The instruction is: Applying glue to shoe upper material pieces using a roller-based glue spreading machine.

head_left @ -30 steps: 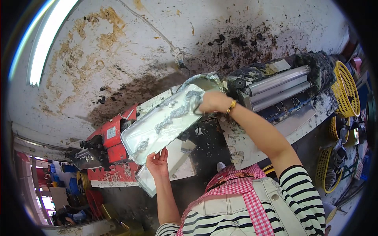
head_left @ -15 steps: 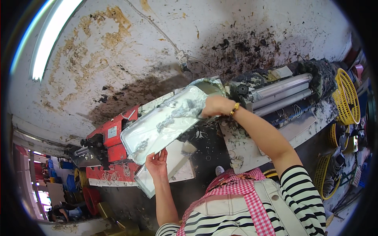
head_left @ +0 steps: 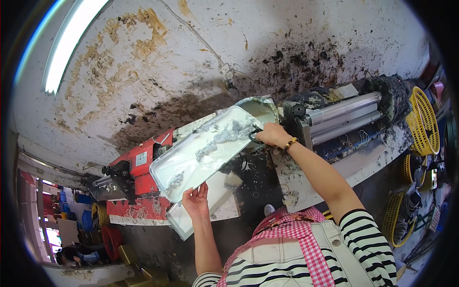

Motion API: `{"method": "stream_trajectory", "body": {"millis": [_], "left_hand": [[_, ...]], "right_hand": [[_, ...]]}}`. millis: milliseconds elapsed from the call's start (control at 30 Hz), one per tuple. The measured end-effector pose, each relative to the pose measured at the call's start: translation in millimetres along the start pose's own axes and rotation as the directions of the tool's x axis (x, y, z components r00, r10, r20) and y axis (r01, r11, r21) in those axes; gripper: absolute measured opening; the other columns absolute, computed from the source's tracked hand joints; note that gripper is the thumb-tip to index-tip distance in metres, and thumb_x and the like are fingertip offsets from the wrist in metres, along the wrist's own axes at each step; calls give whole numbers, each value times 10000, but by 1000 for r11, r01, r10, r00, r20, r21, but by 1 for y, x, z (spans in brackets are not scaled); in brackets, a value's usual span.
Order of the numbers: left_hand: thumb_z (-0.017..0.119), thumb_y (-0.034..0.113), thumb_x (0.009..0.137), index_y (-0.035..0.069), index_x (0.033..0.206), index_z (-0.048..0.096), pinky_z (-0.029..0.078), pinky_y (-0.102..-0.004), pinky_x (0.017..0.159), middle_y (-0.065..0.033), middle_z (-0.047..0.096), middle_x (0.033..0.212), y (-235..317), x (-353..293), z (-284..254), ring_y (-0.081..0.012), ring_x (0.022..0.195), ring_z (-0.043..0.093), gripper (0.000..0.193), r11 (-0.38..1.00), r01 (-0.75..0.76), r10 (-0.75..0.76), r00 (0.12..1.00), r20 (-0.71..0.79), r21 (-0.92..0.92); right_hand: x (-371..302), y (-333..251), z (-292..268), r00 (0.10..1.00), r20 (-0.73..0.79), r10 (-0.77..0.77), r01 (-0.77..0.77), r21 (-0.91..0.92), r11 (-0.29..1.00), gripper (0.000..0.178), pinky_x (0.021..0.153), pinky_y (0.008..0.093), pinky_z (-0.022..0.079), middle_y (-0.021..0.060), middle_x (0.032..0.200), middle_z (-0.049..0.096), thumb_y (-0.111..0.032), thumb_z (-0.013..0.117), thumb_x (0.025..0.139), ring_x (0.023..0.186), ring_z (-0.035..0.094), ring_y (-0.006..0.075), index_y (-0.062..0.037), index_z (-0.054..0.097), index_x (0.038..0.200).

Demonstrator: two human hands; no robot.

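tray (head_left: 201, 158) mid-frame: stiff, slippery with wet paste, likely heavy. my left hand (head_left: 196, 200) grips its lower edge, right hand (head_left: 271, 135) clenched at the upper end.

Head view, looking down over a striped sleeve and a pink checked apron (head_left: 306, 239). The left hand (head_left: 196, 200) supports the lower edge of a shallow white tray (head_left: 191, 162), tilted with its far end raised toward a pale tub (head_left: 260, 107). Grey-white paste (head_left: 224, 136) clings in streaks along the tray's inside. The right hand (head_left: 272, 135), a beaded bracelet at its wrist, grips a dark handle at the tray's upper end, just beside a roller machine (head_left: 344, 115) with two metal cylinders. A red machine (head_left: 138, 167) stands to the left; yellow baskets (head_left: 423, 119) stand at right. A second white tray (head_left: 215, 203) lies beneath. The wall (head_left: 191, 57) is spattered dark.
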State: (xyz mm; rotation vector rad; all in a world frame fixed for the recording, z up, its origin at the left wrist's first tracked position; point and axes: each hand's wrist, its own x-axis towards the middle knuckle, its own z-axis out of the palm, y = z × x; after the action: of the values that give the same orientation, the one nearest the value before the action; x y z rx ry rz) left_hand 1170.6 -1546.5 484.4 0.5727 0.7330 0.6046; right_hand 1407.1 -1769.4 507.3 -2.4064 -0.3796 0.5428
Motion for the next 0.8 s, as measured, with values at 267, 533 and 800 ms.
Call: {"method": "stream_trajectory", "body": {"millis": [267,533,800], "left_hand": [[520,102,708,-37,960,503,444,-463,880,-168,605,912,-8,-5,12,-366,923,578,288,999,-7,7,1000,13,33],[524,101,701,-31,944,512,433,-475,897,-168,602,919,-17,-8,-8,-376,922,572,276,998,-15,15,1000,-4,-68],[534,86,680,-5,787,525,449,-489,872,-113,596,748,-16,-16,4,-376,863,590,141,999,-30,28,999,-37,-43]], "right_hand": [[7,-8,28,988,145,54,-88,245,966,424,557,337,469,177,538,575,-352,538,681,508,585,289,54,576,563],[13,-6,-2,996,-60,-58,52,-101,994,330,741,419,484,247,874,614,-266,552,691,841,599,375,34,637,799],[20,0,36,999,13,-34,34,6,999,366,785,388,471,267,905,605,-263,551,672,880,595,371,54,641,831]]}}
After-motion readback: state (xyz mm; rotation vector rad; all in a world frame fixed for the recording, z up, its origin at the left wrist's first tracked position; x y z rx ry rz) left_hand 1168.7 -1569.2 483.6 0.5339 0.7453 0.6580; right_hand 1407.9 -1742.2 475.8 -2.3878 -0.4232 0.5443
